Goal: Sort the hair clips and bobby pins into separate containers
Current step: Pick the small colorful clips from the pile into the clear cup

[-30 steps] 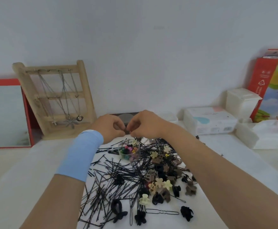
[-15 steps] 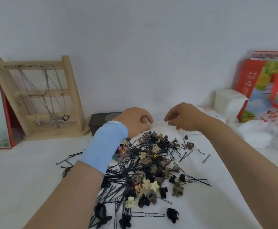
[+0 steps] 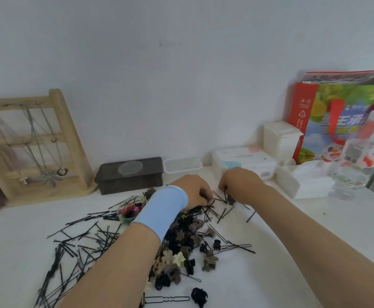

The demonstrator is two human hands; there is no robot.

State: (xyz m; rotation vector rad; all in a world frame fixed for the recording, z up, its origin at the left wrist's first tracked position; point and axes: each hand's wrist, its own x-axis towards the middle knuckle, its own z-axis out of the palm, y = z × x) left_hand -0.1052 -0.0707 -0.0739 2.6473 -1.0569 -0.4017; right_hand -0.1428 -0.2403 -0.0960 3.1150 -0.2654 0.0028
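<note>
A mixed heap of black bobby pins and small claw hair clips in black, brown and cream covers the white table. My left hand, with a blue wristband, is down at the far edge of the heap, fingers curled onto bobby pins. My right hand is just right of it, fingertips pinching at a pin beside a brown clip. A small clear cup holding colourful mini clips sits left of my left wrist. A dark grey box and a clear tub stand behind the heap.
A wooden rack with necklaces leans on the wall at back left. At back right are a wipes pack, a white lidded box, a colourful bag, tissues and a plastic bottle.
Both hands have dropped from above the heap down onto its far edge, and their fingers now touch the pins. The view has shifted left and closer.
</note>
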